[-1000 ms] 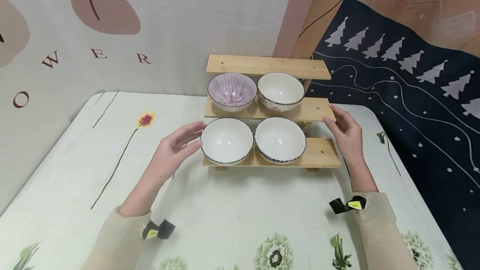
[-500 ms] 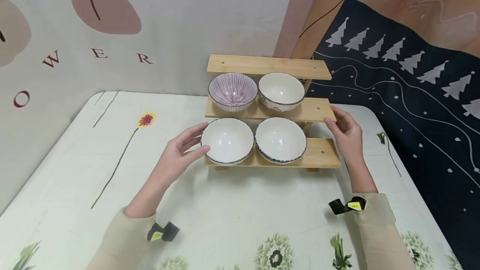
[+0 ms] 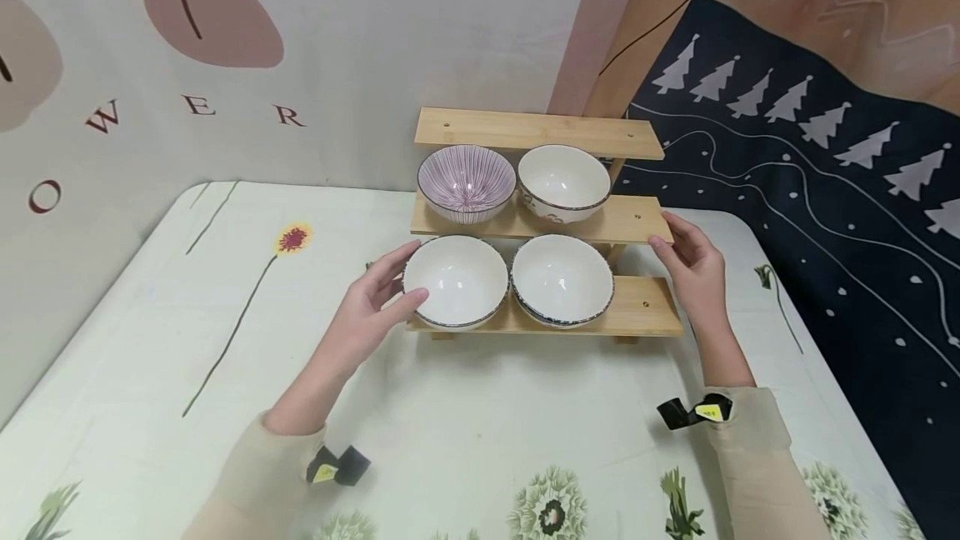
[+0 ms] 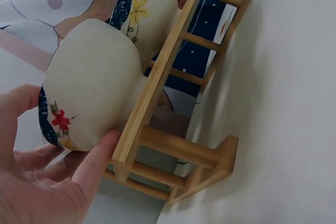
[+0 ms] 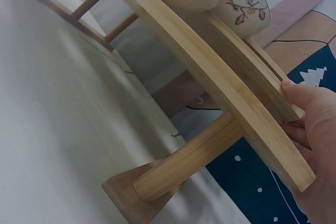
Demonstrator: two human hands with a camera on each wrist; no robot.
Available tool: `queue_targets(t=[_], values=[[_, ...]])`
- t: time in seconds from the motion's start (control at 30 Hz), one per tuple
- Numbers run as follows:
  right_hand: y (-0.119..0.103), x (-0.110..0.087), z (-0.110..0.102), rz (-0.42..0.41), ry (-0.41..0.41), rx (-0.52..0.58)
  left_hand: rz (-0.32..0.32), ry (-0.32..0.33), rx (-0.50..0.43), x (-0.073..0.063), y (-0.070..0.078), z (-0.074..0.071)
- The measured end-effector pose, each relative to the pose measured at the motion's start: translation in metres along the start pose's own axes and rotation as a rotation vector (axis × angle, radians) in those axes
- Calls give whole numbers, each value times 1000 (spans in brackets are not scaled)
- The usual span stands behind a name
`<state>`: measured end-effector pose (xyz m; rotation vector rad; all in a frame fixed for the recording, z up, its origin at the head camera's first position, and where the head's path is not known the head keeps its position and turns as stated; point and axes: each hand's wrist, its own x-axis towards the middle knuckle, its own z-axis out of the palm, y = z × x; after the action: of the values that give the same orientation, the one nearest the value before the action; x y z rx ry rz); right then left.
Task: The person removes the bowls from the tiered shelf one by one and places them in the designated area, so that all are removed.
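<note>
My left hand [image 3: 375, 302] holds the white bowl [image 3: 456, 283] at the left of the bottom shelf, thumb over its rim and fingers round its far side. In the left wrist view this bowl [image 4: 89, 82] shows a dark blue speckled rim band and a red flower, with a fingertip low on its wall. With thumb and fingers my right hand [image 3: 693, 265] pinches the right end of the middle board of a wooden tiered rack [image 3: 637, 319]. A similar white bowl [image 3: 562, 280] sits right beside the held one.
On the middle shelf stand a purple-striped bowl [image 3: 467, 183] and a cream bowl [image 3: 564, 182] with a pattern outside. The top board [image 3: 536, 130] runs behind them, near the wall. A flower-print cloth [image 3: 480, 423] covers the table.
My left hand has moved right onto the left bottom bowl, its thumb coming over the rim and its fingers closing round the side. My right hand stays on the rack; the bowls look unmoved.
</note>
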<state>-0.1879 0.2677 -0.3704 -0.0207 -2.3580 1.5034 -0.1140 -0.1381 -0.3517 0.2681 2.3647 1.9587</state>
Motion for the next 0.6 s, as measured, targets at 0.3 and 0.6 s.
queue_targets(t=[0.3, 0.6], values=[[-1, 0, 0, -7, 6, 7, -30, -46, -137, -1, 0, 5], [0, 0, 1, 9, 11, 8, -88, -22, -145, -2, 6, 5]])
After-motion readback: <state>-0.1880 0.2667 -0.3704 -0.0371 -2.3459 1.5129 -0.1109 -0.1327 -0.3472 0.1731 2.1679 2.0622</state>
